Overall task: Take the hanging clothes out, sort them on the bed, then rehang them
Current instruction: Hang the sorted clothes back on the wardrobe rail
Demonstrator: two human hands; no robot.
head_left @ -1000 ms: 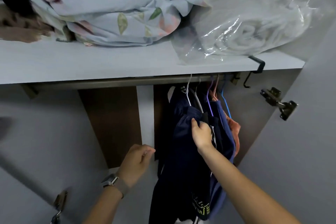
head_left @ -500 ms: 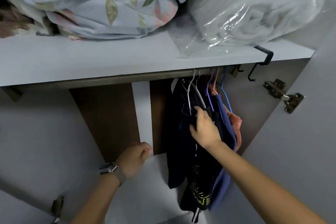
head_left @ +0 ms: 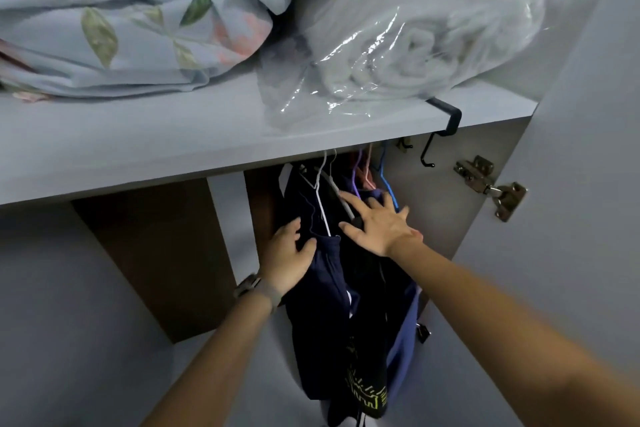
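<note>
Both hands reach into an open wardrobe, where the hanging clothes (head_left: pixel 346 288), mostly dark navy with a blue garment at their 3 o'clock side, hang bunched together under the shelf (head_left: pixel 138 149), right of centre. The left hand (head_left: pixel 289 253) lies against the 9 o'clock edge of the bunch with its fingers loosely bent around the dark cloth and its thumb pressing the fabric; a watch (head_left: pixel 254 288) sits on that wrist. The right hand (head_left: pixel 377 222) is spread flat with straight fingers, resting on the top of the garments just beside a white hanger (head_left: pixel 323 204); purple, pink and blue hanger hooks rise at its 12 o'clock. On the shelf lie a floral sheet (head_left: pixel 121 28) and, at its 3 o'clock, a clear plastic bag (head_left: pixel 415 31) holding white fabric. A black hook (head_left: pixel 446 125) clips over the shelf edge, with a metal door hinge (head_left: pixel 491 187) at its 4 o'clock.
</note>
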